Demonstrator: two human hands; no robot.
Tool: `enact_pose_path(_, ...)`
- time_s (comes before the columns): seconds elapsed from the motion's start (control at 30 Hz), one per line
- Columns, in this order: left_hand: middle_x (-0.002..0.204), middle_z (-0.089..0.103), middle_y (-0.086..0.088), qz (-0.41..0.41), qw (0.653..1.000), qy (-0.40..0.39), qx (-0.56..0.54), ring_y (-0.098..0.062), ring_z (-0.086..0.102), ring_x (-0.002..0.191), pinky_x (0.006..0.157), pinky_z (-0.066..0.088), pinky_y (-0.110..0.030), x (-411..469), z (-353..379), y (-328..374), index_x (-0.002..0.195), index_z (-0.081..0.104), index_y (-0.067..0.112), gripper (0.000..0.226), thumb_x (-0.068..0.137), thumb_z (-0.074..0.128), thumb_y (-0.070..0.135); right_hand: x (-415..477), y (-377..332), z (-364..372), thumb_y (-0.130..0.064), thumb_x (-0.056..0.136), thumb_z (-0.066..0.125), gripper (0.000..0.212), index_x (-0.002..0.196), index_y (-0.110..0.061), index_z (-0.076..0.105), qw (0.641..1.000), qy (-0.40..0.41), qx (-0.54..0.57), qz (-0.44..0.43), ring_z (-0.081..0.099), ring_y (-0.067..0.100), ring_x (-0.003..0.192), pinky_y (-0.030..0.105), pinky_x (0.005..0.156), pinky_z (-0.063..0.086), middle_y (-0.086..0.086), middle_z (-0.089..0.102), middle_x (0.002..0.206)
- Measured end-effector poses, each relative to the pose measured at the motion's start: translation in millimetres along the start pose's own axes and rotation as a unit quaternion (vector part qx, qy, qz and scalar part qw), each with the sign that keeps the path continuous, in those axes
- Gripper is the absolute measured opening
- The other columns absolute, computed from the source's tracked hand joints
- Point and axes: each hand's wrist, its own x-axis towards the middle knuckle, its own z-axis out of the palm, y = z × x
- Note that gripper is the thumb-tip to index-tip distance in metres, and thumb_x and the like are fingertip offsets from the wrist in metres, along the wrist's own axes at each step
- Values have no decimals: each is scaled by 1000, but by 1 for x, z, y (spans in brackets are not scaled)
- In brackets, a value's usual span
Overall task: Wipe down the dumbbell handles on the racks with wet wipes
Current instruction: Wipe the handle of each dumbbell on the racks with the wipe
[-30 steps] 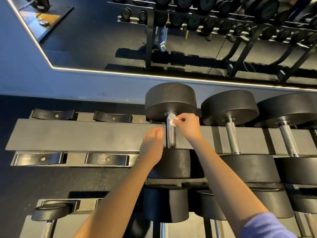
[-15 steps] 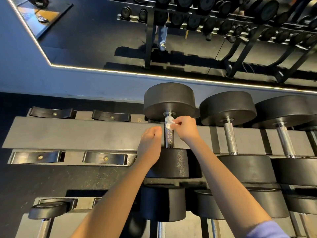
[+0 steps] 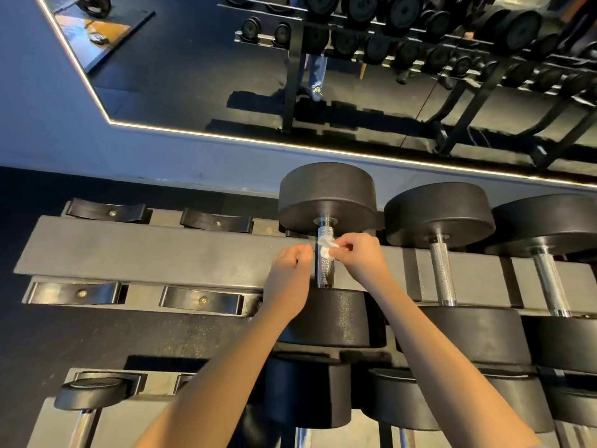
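A black dumbbell lies on the top shelf of the rack (image 3: 161,250), and its chrome handle (image 3: 324,273) runs away from me. My right hand (image 3: 363,258) pinches a small white wet wipe (image 3: 327,247) against the upper part of that handle. My left hand (image 3: 289,279) sits just left of the handle with its fingers curled, over the near weight head (image 3: 339,318); I cannot see it holding anything. Two more dumbbell handles (image 3: 442,273) (image 3: 549,282) lie to the right.
Empty black cradles (image 3: 200,299) line the rack's left half. A lower shelf holds more dumbbells (image 3: 90,392). A wall mirror (image 3: 226,76) behind the rack reflects other racks and a person's legs.
My right hand has slid the wipe a little down the handle toward me. My left hand has curled and stays beside the handle.
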Motion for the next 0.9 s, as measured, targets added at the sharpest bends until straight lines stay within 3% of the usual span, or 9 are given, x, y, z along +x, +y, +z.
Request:
enact_pose_path(0.17,107,57,-1,0,1000,-2,11,-15,52,102,92,43,-38,0,1,0,110,58,18,38,100,30,41,14,-10,-3,-8,84,64,10,89,-5,72,996,70,58,11,51,12,66,18,57,36,2,62,74)
enact_pose_path(0.27,110,57,-2,-4,1000,-5,6,-16,51,105,97,42,-41,0,0,0,113,58,17,39,100,30,40,8,-13,-2,-7,84,62,7,84,-7,70,999,44,19,9,52,12,68,18,57,35,1,61,76)
enact_pose_path(0.37,110,57,-1,0,1000,-12,9,-15,51,105,95,41,-39,-1,-1,3,113,59,18,37,101,30,39,-3,-13,2,-6,85,59,8,81,-9,66,997,-11,-73,6,53,15,74,22,62,37,1,57,77)
enact_pose_path(0.57,102,55,1,-8,999,-29,10,-15,50,102,89,39,-35,-5,-5,7,103,57,20,33,101,30,39,6,-20,-1,-8,84,64,4,81,-10,67,998,62,21,17,52,15,70,17,55,34,2,59,76)
enact_pose_path(0.77,102,55,-1,-2,999,-35,19,-16,49,101,84,36,-32,-5,-5,8,107,58,15,35,102,30,36,-3,-13,2,-6,82,63,4,80,-6,67,998,-9,-64,10,54,18,75,24,64,37,3,58,75)
enact_pose_path(0.9,102,56,0,-10,999,-35,21,-15,49,100,83,34,-30,-3,-4,7,100,57,18,33,102,30,37,4,-16,1,-10,88,59,12,92,-7,69,997,72,-10,1,53,14,77,23,64,33,1,61,81)
